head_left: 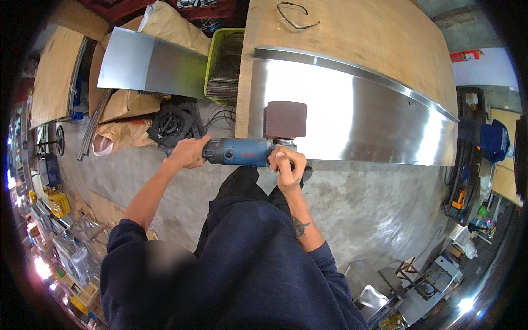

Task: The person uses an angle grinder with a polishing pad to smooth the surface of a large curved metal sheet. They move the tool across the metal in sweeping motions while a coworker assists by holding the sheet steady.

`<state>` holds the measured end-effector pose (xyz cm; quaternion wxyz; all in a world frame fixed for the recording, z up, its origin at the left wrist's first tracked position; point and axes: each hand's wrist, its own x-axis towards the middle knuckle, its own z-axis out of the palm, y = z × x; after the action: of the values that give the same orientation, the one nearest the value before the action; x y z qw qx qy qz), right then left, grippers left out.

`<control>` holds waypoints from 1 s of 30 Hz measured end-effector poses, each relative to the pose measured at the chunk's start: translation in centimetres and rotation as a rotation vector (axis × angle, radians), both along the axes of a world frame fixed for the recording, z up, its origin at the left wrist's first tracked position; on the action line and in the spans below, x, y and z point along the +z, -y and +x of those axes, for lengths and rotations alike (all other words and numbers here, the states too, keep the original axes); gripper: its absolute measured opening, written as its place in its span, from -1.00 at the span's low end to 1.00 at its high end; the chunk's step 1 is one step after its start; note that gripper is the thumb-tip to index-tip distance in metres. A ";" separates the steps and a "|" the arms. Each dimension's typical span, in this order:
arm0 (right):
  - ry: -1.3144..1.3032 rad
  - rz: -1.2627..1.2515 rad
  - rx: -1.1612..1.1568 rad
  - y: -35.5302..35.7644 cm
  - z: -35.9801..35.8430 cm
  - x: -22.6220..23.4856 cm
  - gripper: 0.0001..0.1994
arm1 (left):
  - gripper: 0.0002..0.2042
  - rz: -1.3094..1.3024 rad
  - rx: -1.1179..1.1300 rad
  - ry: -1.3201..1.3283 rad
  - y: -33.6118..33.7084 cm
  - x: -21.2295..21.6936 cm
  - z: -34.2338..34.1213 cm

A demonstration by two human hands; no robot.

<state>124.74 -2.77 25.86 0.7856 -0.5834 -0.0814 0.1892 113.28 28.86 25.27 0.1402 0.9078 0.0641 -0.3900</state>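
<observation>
A blue and black power sander [240, 152] lies crosswise in front of me, with a wide reddish-brown abrasive drum [286, 119] at its right end. My left hand [190, 152] is wrapped round the sander's rear body. My right hand [287, 166] grips its front end, close to the drum. The drum is over the near left part of a long, shiny sheet metal piece [385, 118], which has a raised lip along its far edge. From this view I cannot tell whether the drum touches the metal.
The sheet metal lies on a wooden-topped table [352, 27], with safety glasses [297, 16] at its far side. Left of it stand a yellow-green basket [226, 37] of dark flat parts and another metal sheet [148, 63]. A black floor fan [170, 124] and cables are on the concrete floor.
</observation>
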 end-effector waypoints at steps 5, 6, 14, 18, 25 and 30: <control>0.020 -0.040 0.044 -0.7 -0.3 1.2 -0.59 | -0.30 0.037 0.005 -0.050 -0.4 2.2 0.0; 0.025 -0.050 0.046 -0.9 -0.4 1.5 -0.59 | -0.30 0.043 0.005 -0.055 -0.6 2.8 0.1; 0.106 -0.021 0.070 -2.5 -1.3 1.2 -0.60 | -0.35 0.082 -0.032 -0.057 -2.3 5.3 0.0; 0.090 -0.056 0.049 -1.8 -1.0 1.4 -0.60 | -0.36 0.046 -0.023 -0.030 -1.8 5.6 0.8; 0.045 -0.087 -0.028 1.6 0.2 1.1 -0.60 | -0.38 -0.016 -0.067 -0.037 0.9 3.1 2.5; 0.036 -0.053 -0.116 6.3 2.1 0.0 -0.62 | -0.37 0.030 -0.090 -0.074 5.8 1.3 5.4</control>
<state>126.89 -9.07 25.82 0.7779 -0.6112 -0.0565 0.1348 118.68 23.09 26.57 0.1065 0.8967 0.0340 -0.4283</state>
